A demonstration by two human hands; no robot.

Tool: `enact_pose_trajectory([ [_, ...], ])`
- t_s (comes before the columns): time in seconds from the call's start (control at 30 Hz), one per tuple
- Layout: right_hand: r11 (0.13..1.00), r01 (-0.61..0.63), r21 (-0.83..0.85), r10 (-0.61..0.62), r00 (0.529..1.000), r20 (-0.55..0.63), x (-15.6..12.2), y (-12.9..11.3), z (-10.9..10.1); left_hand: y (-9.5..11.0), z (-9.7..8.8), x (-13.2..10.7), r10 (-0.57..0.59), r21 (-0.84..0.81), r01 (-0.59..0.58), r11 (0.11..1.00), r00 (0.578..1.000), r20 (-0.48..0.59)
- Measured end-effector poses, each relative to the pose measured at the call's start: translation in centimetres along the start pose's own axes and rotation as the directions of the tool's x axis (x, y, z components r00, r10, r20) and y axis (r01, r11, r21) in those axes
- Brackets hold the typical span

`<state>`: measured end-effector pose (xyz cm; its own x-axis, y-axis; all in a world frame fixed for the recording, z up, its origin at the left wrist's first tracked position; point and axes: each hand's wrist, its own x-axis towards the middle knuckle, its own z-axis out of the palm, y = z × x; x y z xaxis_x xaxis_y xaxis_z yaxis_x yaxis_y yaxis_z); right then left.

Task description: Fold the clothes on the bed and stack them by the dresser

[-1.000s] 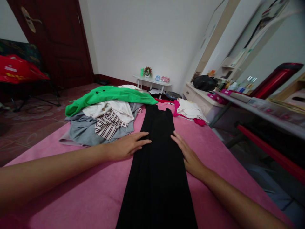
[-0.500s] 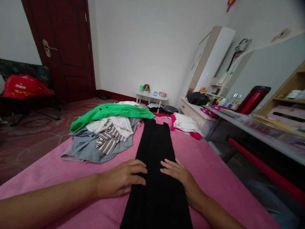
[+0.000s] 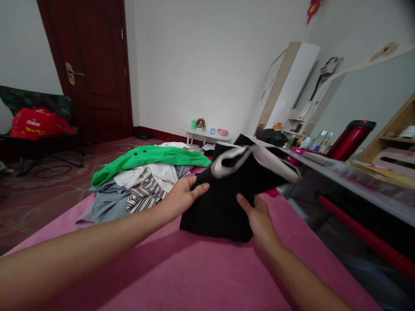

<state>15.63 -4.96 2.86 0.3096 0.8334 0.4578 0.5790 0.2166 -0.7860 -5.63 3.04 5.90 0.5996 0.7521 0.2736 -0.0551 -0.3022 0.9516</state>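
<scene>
A black garment [image 3: 217, 211], its exact kind unclear, is lifted and bent over above the pink bed cover [image 3: 181, 276]. Its far end flops forward and shows a pale inner side, slightly blurred. My left hand [image 3: 186, 193] grips its left edge, thumb on top and fingers mostly hidden behind. On the right edge, my right hand [image 3: 259, 216] is closed in the same way, thumb over the cloth. To the left lies a heap of clothes: a green garment [image 3: 152, 156] over white, striped [image 3: 145, 193] and grey [image 3: 110, 205] ones.
A desk [image 3: 356, 172] with a red flask [image 3: 352, 140] runs along the right side. Behind the bed stands a small white table [image 3: 207, 134] with a potted plant. A red bag [image 3: 40, 124] sits on a chair at left, near the dark red door [image 3: 90, 69].
The long black garment lay flat under both hands. Now both hands grip it, and its near part is raised off the bed and folded away from me.
</scene>
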Motion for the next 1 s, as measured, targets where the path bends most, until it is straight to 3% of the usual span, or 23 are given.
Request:
enact_pose_trajectory([
  [0.07, 0.997, 0.009, 0.071, 0.000, 0.992, -0.125, 3.3, 1.5, 1.1, -1.8, -0.4, 4.2, 0.031, 0.352, 0.033, 0.935, 0.984, -0.174],
  [0.1, 0.998, -0.016, 0.057, 0.025, 0.987, -0.157, 4.6, 2.6, 1.7, -2.9, -0.5, 5.9, 0.032, 0.552, 0.100, 0.828, 0.974, -0.225],
  [0.17, 0.986, -0.140, -0.089, 0.128, 0.983, -0.129, 6.4, 5.0, 2.6, -5.4, -0.5, 8.1, -0.031, 0.764, 0.243, 0.598, 0.959, -0.280],
  [0.23, 0.923, -0.269, -0.274, 0.260, 0.963, -0.071, 7.3, 7.3, 3.3, -7.9, -0.2, 9.0, -0.102, 0.812, 0.324, 0.485, 0.943, -0.315],
  [0.3, 0.877, -0.318, -0.359, 0.334, 0.942, -0.020, 7.8, 9.1, 3.6, -9.8, 0.2, 9.2, -0.120, 0.817, 0.357, 0.452, 0.932, -0.341],
  [0.47, 0.886, -0.336, -0.319, 0.382, 0.919, 0.094, 8.4, 10.9, 3.4, -11.6, 0.2, 9.2, -0.120, 0.836, 0.376, 0.399, 0.926, -0.359],
  [0.63, 0.939, -0.314, -0.142, 0.325, 0.944, 0.059, 7.9, 11.4, 3.3, -11.1, -0.6, 9.3, -0.123, 0.799, 0.379, 0.467, 0.923, -0.365],
  [0.73, 0.952, -0.298, -0.073, 0.301, 0.953, 0.031, 7.5, 11.5, 3.2, -10.6, -1.2, 9.3, -0.227, 0.686, 0.420, 0.594, 0.906, -0.358],
  [0.8, 0.948, -0.319, -0.017, 0.320, 0.946, 0.046, 7.3, 11.3, 3.2, -10.3, -1.4, 9.2, -0.314, 0.538, 0.433, 0.723, 0.900, -0.303],
  [0.9, 0.903, -0.408, 0.138, 0.395, 0.912, 0.110, 7.0, 10.3, 3.0, -9.6, -1.2, 8.3, -0.381, 0.205, 0.411, 0.888, 0.908, -0.173],
  [1.0, 0.795, -0.535, 0.286, 0.463, 0.840, 0.283, 6.4, 8.5, 2.0, -8.4, -0.6, 6.3, -0.329, 0.060, 0.336, 0.940, 0.938, -0.110],
])
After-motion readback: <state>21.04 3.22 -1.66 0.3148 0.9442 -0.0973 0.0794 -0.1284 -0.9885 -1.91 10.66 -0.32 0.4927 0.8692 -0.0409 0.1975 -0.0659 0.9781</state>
